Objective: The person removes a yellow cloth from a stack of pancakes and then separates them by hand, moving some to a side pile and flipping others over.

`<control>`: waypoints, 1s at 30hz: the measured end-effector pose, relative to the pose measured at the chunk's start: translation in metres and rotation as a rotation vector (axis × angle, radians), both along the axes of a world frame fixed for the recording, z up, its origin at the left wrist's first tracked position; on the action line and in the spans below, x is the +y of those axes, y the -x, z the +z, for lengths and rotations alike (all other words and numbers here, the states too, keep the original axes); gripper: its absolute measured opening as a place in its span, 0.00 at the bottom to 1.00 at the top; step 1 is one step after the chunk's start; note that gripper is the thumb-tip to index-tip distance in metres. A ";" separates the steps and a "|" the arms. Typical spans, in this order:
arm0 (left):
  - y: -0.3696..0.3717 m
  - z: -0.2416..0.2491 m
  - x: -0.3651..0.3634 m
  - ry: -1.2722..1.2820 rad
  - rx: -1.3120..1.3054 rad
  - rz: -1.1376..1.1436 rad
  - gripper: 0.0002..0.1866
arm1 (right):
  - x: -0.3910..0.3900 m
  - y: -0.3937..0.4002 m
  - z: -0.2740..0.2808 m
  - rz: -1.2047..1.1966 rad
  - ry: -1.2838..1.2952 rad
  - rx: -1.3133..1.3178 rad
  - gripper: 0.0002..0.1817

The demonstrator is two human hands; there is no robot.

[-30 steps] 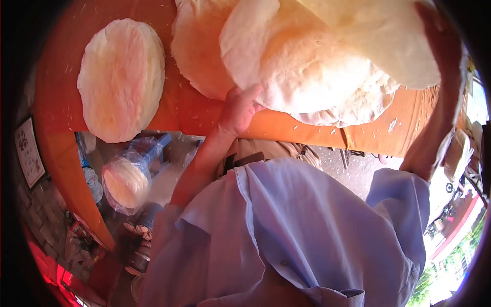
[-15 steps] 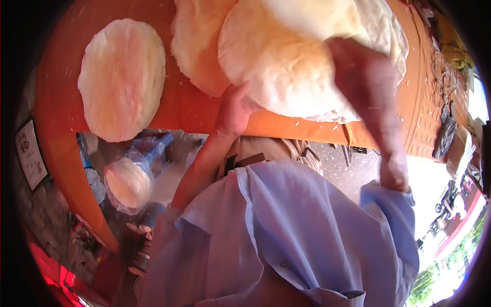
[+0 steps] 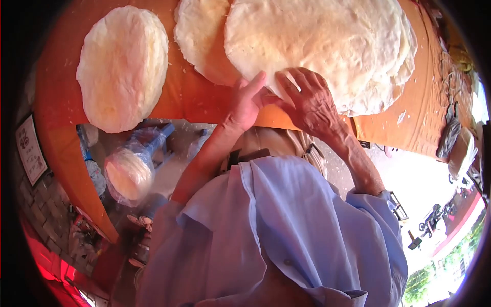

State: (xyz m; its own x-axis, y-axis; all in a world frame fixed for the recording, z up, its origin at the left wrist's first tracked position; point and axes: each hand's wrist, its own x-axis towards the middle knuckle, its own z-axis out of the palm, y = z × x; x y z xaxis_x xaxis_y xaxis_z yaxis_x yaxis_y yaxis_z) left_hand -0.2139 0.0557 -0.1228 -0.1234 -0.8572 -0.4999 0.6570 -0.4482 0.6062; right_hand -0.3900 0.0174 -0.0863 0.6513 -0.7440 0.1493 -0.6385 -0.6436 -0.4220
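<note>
Large flat round breads (image 3: 317,46) lie overlapping in a pile on the orange-covered table (image 3: 194,102). At the near edge of the pile is my left hand (image 3: 244,102), thumb raised and the other fingers partly hidden behind my right hand's thumb. My right hand (image 3: 309,100) rests palm down on the pile's near edge, fingers spread, its thumb reaching toward my left hand. Another pale flatbread (image 3: 204,41) shows under the pile's left side. Apart to the left lies a separate stack of oval breads (image 3: 123,69).
Below the table's edge, a clear plastic bag (image 3: 129,176) holds more round bread beside a blue object (image 3: 151,139). A framed sheet (image 3: 31,150) stands at far left. Dark and white bags (image 3: 462,153) are at the right edge of the table.
My right hand has come down and left from over the pile to its near edge, beside my left hand. The top bread now lies spread flat; the view has shifted slightly.
</note>
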 end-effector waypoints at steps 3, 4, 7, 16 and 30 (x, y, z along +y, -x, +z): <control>0.006 0.005 -0.009 0.021 0.119 0.029 0.17 | -0.004 0.012 -0.006 -0.011 0.038 0.051 0.26; 0.009 0.006 -0.010 0.030 0.182 0.045 0.17 | -0.008 0.017 -0.013 -0.018 0.029 0.067 0.27; 0.014 0.010 -0.021 0.114 0.190 -0.005 0.20 | -0.053 0.041 -0.015 -0.106 0.136 0.041 0.04; 0.035 -0.002 -0.057 -0.053 -0.145 -0.167 0.20 | -0.133 0.045 0.196 -0.337 0.628 0.014 0.12; 0.055 -0.019 -0.095 -0.087 -0.074 0.025 0.14 | -0.125 0.107 -0.017 -0.210 0.123 0.173 0.14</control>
